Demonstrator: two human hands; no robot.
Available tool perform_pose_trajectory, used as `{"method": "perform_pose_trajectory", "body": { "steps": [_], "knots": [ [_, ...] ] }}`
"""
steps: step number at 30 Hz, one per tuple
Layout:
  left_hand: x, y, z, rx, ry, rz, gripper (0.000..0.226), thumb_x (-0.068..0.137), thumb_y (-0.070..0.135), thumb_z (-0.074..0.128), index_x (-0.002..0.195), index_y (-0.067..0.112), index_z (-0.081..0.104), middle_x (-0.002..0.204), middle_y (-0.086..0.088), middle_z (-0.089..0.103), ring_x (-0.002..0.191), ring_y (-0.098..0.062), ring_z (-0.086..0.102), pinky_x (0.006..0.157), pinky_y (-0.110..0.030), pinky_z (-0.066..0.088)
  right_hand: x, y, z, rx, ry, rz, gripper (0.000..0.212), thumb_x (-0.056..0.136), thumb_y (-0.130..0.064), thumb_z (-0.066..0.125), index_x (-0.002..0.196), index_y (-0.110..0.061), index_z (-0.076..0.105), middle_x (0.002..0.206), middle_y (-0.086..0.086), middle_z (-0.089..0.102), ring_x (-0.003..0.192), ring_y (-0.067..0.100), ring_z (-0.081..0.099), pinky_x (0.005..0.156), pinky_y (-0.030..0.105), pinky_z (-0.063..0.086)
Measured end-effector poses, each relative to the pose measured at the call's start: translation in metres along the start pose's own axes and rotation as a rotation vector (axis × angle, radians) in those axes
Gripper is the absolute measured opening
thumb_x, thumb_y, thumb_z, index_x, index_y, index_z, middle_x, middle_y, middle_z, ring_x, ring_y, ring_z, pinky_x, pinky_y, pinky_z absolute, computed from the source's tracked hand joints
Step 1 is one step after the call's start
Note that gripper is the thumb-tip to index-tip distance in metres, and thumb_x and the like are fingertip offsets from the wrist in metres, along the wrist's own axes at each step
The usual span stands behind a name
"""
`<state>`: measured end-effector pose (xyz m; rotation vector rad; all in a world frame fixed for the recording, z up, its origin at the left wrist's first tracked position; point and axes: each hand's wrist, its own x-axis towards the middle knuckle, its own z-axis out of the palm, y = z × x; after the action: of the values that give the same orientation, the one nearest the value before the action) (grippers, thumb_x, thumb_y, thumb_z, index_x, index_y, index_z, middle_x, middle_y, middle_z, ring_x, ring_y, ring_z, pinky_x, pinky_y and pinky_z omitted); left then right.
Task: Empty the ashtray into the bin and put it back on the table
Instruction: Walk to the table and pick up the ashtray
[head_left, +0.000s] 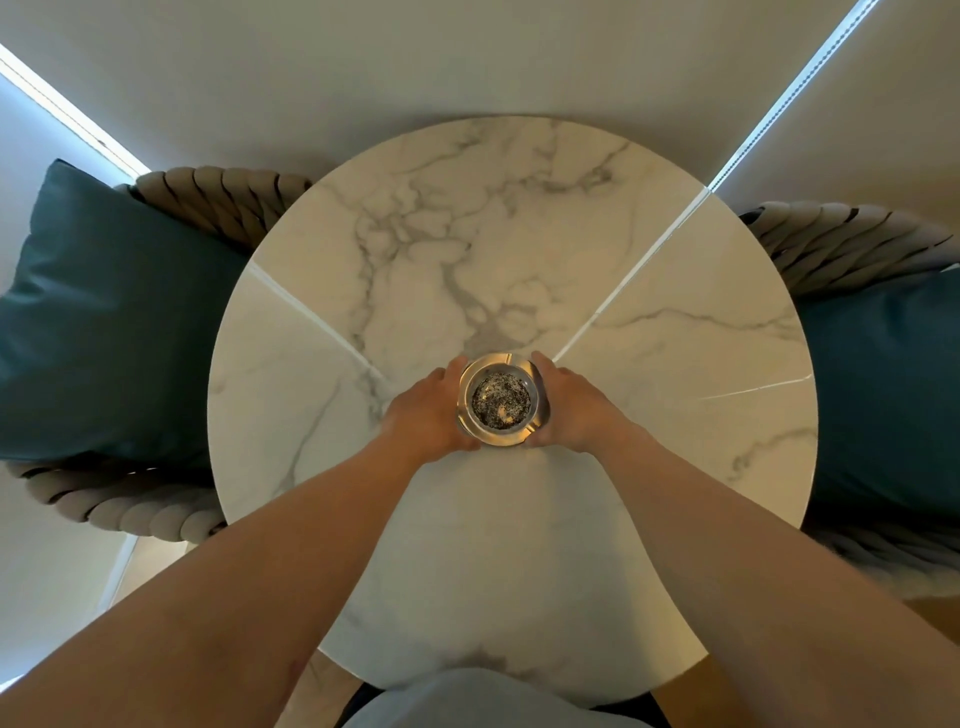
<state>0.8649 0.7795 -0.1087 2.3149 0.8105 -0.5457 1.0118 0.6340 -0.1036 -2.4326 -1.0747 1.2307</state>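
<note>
A thick round glass ashtray (501, 399) full of dark ash sits near the middle of a round white marble table (519, 249). My left hand (434, 410) wraps the ashtray's left side and my right hand (569, 405) wraps its right side. Both hands touch the glass, fingers curled around the rim. The ashtray appears to rest on the tabletop. No bin is in view.
A woven rope chair with a teal cushion (104, 322) stands at the table's left, and a second one with a teal cushion (883, 395) at its right. A pale wall lies beyond the table's far edge.
</note>
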Motion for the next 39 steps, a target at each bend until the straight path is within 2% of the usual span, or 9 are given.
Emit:
{"method": "perform_pose_trajectory", "body": {
  "steps": [10,20,26,39],
  "knots": [
    [0.005,0.001,-0.001,0.040,-0.008,0.008,0.102,0.054,0.043,0.089,0.138,0.030,0.032,0.119,0.000,0.056,0.111,-0.025,0.059,0.083,-0.044,0.051,0.004,-0.005,0.005,-0.069,-0.032,0.027,0.121,0.061,-0.028,0.092,0.152,-0.025,0.013,0.124,0.013,0.052,0.116,0.034,0.054,0.092,0.046,0.051],
    [-0.003,-0.003,0.003,0.045,0.030,0.036,0.107,0.048,0.050,0.088,0.137,0.033,0.031,0.121,0.004,0.056,0.111,-0.022,0.058,0.080,-0.037,0.048,-0.001,-0.005,0.011,-0.105,-0.034,0.019,0.124,0.063,-0.030,0.091,0.155,-0.022,0.008,0.130,0.014,0.050,0.123,0.032,0.048,0.096,0.046,0.048],
    [-0.018,-0.006,0.001,0.087,0.036,0.060,0.109,0.049,0.053,0.087,0.137,0.028,0.028,0.126,0.002,0.055,0.113,-0.024,0.058,0.084,-0.042,0.051,-0.012,-0.011,0.013,-0.111,-0.015,-0.003,0.126,0.062,-0.033,0.092,0.155,-0.021,0.008,0.130,0.013,0.051,0.123,0.032,0.047,0.096,0.045,0.047],
    [-0.079,-0.006,0.018,0.111,0.024,0.112,0.104,0.056,0.051,0.088,0.139,0.023,0.031,0.124,-0.001,0.055,0.112,-0.024,0.057,0.085,-0.040,0.049,-0.070,-0.021,0.041,-0.137,-0.009,-0.013,0.128,0.061,-0.030,0.093,0.155,-0.020,0.008,0.129,0.013,0.052,0.120,0.032,0.049,0.096,0.046,0.049]
  ]
}}
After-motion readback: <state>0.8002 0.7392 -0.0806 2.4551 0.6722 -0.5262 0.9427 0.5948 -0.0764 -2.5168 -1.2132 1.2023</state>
